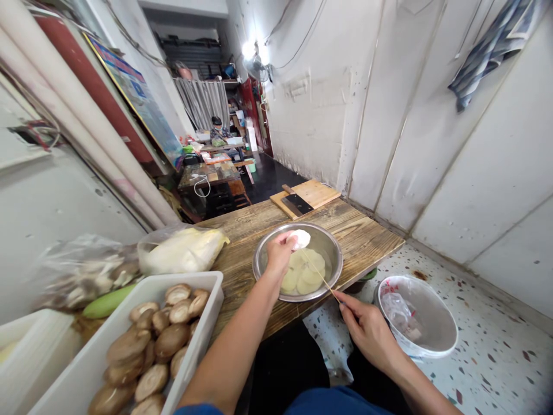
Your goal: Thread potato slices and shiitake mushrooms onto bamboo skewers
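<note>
Pale slice (302,238), apparently potato, is held over the far side of a metal bowl (330,248); it should be light, fairly firm yet brittle if bent, and probably slippery when wet, so it is best taken by its rim or flat faces with light pressure. The left hand (279,252) has its grip closed to about the slice's thickness, thumb and fingers pinching the near-left edge. The right hand (367,325) is drawn into a narrow pinch around the near end of a thin skewer (320,274), whose far end reaches the slice's lower edge; whether it has pierced it, I cannot tell. Below, more slices (310,280) lie overlapping in the bowl, seemingly in liquid. The bowl stands on a wooden counter (242,230), with a cleaver (298,203) on a chopping board (320,192) beyond it. To the left, brown mushrooms (170,341) fill part of a white tub (196,281); to the right, a bucket (436,323) stands on the floor.
</note>
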The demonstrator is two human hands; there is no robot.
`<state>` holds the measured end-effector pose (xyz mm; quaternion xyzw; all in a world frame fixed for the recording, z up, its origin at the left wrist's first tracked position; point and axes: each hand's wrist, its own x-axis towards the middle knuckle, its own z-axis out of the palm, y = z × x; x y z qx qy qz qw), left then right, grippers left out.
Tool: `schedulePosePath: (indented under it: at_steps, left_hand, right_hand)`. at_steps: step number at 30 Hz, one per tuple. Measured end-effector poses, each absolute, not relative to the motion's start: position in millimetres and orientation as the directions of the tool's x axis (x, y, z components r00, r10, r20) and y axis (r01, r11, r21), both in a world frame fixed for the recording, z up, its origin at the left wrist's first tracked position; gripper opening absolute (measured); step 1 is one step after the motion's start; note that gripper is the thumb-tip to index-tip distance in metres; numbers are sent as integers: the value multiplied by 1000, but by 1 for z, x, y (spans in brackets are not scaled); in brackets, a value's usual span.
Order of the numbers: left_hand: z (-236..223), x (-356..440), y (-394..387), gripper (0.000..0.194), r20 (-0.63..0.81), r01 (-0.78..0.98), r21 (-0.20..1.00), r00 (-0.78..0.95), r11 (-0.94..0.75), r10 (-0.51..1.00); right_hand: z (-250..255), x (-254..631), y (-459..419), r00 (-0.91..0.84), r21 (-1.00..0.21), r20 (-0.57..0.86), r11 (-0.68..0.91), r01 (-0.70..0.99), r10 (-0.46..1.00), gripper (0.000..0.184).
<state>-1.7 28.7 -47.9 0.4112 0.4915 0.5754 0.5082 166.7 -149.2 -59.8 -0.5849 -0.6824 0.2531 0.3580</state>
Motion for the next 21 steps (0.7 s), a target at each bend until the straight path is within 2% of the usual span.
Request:
schedulePosePath:
  at_steps: [10,21]
  left_hand:
    - [-55,-1,31,19,99,-55,993,-160,-109,982]
    - [-49,1,27,25,7,-185,983,-34,-13,999]
  right_hand:
    - [-52,156,-144,-107,-765,199,223,604,974,42]
    - [-59,150,-139,-86,-724,250,245,645,964,34]
